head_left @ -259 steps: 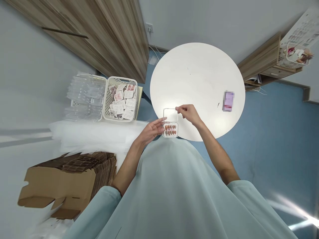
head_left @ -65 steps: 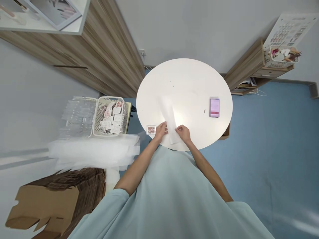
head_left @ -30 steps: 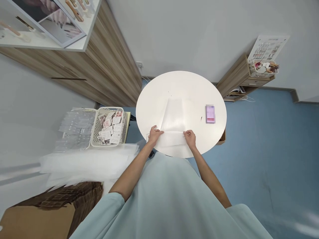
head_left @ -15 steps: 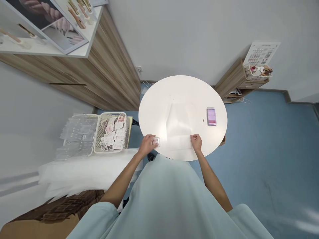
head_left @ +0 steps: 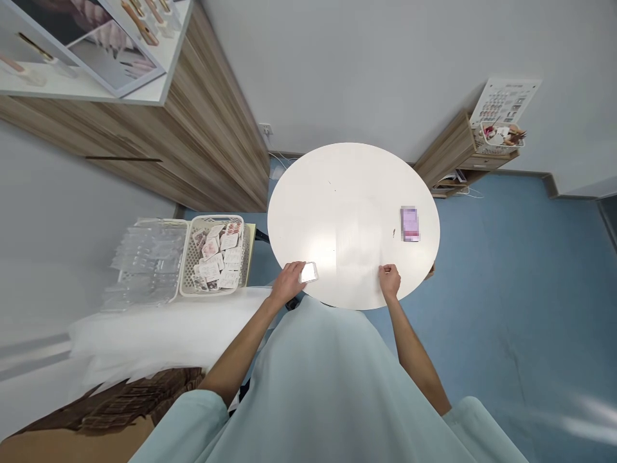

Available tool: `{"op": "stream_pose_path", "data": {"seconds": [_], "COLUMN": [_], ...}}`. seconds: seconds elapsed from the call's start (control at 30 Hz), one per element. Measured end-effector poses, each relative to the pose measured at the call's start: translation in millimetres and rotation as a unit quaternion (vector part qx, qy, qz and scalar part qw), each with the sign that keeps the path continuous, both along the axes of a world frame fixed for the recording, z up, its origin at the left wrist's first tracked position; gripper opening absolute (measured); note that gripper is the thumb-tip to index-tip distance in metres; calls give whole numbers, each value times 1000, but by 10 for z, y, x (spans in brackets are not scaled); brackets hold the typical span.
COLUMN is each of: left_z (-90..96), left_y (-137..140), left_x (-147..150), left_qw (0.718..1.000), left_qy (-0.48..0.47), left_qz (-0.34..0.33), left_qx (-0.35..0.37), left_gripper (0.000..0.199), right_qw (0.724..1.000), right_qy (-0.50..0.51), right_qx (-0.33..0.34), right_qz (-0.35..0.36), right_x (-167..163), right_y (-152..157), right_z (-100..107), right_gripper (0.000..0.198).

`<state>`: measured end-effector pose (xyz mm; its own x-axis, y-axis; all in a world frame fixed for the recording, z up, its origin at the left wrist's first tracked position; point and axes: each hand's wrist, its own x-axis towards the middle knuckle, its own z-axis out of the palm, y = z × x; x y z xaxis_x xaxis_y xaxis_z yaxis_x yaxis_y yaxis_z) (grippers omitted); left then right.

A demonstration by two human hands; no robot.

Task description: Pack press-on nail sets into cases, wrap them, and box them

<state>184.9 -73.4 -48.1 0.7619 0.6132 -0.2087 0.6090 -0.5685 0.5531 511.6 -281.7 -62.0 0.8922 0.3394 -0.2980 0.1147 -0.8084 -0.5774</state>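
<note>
On the tabletop at mid-frame, the sheet seems already spread, looking faint and translucent. The right hand, lower right of centre, curls its fingers at the edge; I cannot tell whether they grip. The left hand holds the case, lower centre: rectangular, glare-whitened, not yet on the sheet.

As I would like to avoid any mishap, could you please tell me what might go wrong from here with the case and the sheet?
The case, in the left hand, is near the edge of the table; if the grip slipped, it could fall.
The sheet looks thin, with only the right hand at its side, so it might slide or crease.
</note>
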Motion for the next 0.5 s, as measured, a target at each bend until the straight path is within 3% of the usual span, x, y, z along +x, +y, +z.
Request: {"op": "stream_pose_path", "data": {"seconds": [0.27, 0.5], "left_z": [165, 28], "left_y": [-230, -463], "left_x": [650, 1274], "left_qw": [997, 994], "left_qy": [-57, -44], "left_qz": [-46, -100], "left_qx": [-17, -16], "left_gripper": [66, 68], "right_qw": [1000, 999], "right_qy": [0, 12], "right_qx": [-3, 7], "right_qz": [24, 37], "right_x": [100, 213], "right_y": [232, 298], "right_z": [29, 30], "right_gripper": [18, 15]}}
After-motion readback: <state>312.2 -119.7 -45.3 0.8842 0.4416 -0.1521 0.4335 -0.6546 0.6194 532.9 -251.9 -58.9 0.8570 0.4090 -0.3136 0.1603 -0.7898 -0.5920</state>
